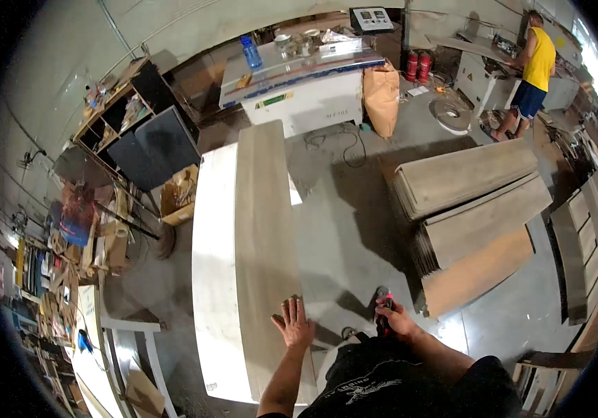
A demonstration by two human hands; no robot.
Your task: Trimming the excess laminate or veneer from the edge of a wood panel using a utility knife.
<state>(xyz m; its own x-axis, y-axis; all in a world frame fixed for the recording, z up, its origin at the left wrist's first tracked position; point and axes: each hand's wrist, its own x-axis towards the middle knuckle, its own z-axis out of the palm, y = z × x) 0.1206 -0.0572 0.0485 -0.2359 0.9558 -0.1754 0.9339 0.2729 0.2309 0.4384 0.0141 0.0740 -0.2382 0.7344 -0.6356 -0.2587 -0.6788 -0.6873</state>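
A long grey-brown flat panel (pixel 264 230) lies left of centre in the frame, apparently over a broad white board (pixel 214 279); its visible face looks whole, and whether any work on it is finished cannot be told; the left hand (pixel 294 327) rests palm down near its lower right edge, fingers spread; the right hand (pixel 400 322), lower centre, is curled round a black-and-red hand tool (pixel 383 323), apart from the panel; two stacks of similar grey-brown panels (pixel 469 177) lie right of centre, whether done or waiting being unclear; as for containers, an open brown cardboard box (pixel 178 214) at left holds loose pieces too small to identify; a dark open-fronted cabinet (pixel 161 90), upper left, has mixed small items in its compartments; a tall brown paper sack (pixel 382 101), upper centre, hides its contents; a blue plastic bottle (pixel 251 53) stands nearby on a white machine table (pixel 302 111).
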